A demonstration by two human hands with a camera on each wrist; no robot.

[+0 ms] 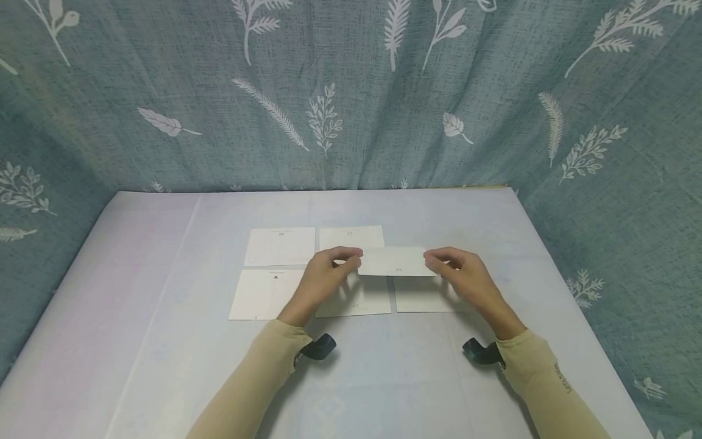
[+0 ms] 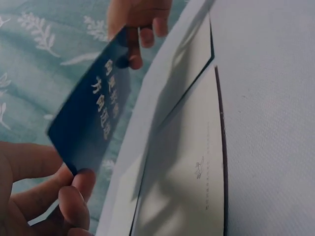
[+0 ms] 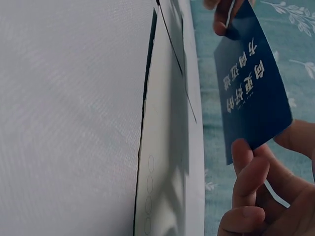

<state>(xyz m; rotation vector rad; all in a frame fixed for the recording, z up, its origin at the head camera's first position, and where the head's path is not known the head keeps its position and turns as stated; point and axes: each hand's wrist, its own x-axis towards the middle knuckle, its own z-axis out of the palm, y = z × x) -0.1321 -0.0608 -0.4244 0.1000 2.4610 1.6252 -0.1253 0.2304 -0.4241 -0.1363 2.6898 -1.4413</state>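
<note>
Both hands hold one postcard (image 1: 392,261) raised above the table, its cream side facing the head view. Its other side (image 2: 81,125) is dark blue with white Chinese characters, seen in both wrist views. My left hand (image 1: 326,277) pinches its left end between thumb and fingers. At the opposite end, my right hand (image 1: 466,274) pinches it the same way. Below lie more postcards, cream side up: one at lower left (image 1: 263,299), one at lower middle (image 1: 359,299) and one at lower right (image 1: 422,297), partly shaded by the hands.
Behind these, two further postcards lie in a back row, one on the left (image 1: 280,247) and one in the middle (image 1: 351,236). A pale cloth covers the table (image 1: 164,341). A blue-green leaf-patterned curtain (image 1: 351,91) hangs along the far edge and sides.
</note>
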